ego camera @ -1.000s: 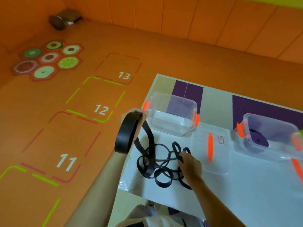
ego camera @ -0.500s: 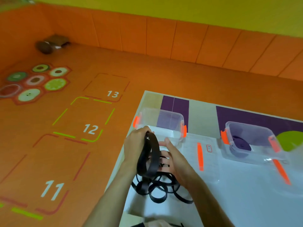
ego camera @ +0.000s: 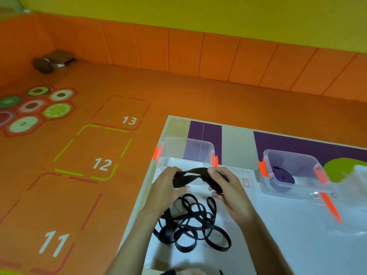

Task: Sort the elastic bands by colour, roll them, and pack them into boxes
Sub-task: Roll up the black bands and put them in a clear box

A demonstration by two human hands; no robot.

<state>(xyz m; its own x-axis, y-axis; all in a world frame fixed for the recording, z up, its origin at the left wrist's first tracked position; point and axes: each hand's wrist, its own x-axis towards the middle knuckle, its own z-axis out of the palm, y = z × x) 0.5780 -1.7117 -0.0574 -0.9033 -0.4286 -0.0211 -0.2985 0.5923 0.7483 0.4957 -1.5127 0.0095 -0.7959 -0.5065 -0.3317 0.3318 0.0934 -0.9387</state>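
Both hands (ego camera: 200, 185) grip black band (ego camera: 193, 176) above tangled bands (ego camera: 193, 227), before clear box (ego camera: 186, 153).

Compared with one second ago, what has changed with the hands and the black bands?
The right hand left the tangle on the table and took hold of the wide black band, which the left hand already held; both now hold it stretched between them. The tangle, the empty box, the other box and its purple roll stayed in place.

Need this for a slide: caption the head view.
Left hand and right hand hold a black band near a tangle of bands and a clear box.
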